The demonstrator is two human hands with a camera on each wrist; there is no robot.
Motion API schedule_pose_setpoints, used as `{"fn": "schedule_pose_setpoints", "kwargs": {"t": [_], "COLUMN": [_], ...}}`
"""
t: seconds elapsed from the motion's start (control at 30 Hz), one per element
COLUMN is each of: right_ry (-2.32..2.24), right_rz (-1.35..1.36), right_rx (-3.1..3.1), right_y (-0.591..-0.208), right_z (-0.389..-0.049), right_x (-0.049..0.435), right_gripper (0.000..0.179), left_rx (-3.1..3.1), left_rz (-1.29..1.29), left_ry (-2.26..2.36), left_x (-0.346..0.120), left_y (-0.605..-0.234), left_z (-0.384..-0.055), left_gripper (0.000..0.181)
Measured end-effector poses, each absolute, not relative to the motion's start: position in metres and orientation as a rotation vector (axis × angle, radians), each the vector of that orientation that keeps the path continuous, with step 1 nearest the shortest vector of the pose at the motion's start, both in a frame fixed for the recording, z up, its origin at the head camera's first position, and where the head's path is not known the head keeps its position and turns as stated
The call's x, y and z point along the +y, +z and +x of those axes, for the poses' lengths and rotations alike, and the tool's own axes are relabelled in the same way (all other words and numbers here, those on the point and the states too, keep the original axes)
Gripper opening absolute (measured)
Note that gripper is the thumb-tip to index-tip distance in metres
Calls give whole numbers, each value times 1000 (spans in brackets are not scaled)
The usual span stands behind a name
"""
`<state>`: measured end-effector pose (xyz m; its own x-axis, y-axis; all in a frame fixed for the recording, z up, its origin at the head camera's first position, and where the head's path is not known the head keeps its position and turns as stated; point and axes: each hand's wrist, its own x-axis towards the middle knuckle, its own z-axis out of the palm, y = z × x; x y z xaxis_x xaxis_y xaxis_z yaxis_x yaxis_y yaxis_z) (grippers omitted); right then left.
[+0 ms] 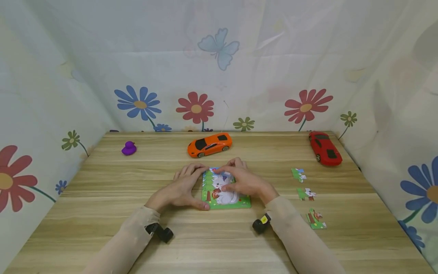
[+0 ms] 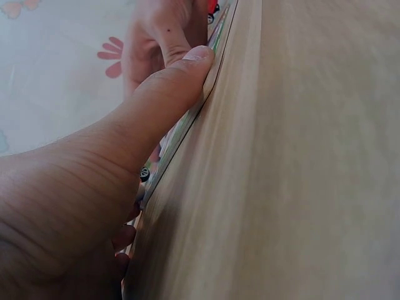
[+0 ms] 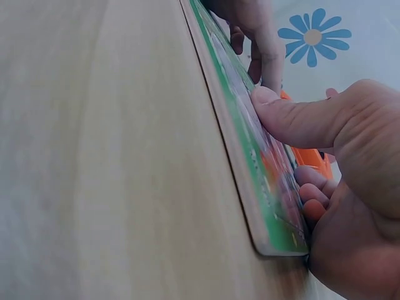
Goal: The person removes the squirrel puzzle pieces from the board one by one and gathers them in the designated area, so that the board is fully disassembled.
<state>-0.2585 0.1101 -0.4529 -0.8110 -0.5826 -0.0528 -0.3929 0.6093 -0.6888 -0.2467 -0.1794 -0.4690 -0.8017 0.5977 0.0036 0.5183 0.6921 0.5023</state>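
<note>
Beige sleeves [image 1: 118, 245] lay nearest, a black camera [image 1: 166, 235] at each wrist, presumably angled inward to catch the work. Puzzle [image 1: 228, 198] flat on the table [image 1: 219, 238], centred between the hands, within easy reach of both. Left hand [image 1: 180, 189]: thumb at the near left corner, fingers at the far left corner, gripping the puzzle along that side; purpose judged to be bracing, so it would not slide. Right hand [image 1: 247, 182]: thumb and index extended onto the picture, pinching nothing visible; the contact read as pressing or smoothing. Its remaining fingers were bent beyond the right edge; how firmly they touched, could not tell.

Right of the puzzle, three loose pieces formed a rough column, near [image 1: 316, 219], middle [image 1: 307, 194] and far [image 1: 299, 174], well apart from one another, probably so each could be picked singly.

Farther back: red car [image 1: 324, 149] near the right corner, orange car [image 1: 209, 145] beyond the puzzle, purple duck [image 1: 129, 148] at left. All untouched, seemingly kept out of the working area. Flowered cloth [image 1: 157, 61] hung behind, likely as a screen.
</note>
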Motion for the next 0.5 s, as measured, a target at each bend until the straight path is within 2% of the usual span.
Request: {"fn": "schedule_pose_setpoints", "kwargs": {"t": [0.5], "right_ry": [-969], "right_rz": [-720], "right_rx": [2571], "right_y": [-446], "right_z": [-261], "right_x": [100], "right_gripper": [53], "left_rx": [2739], "left_rz": [899], "left_ry": [728], "left_x": [-179], "left_y": [-466], "left_z": [-245], "left_gripper": [134]}}
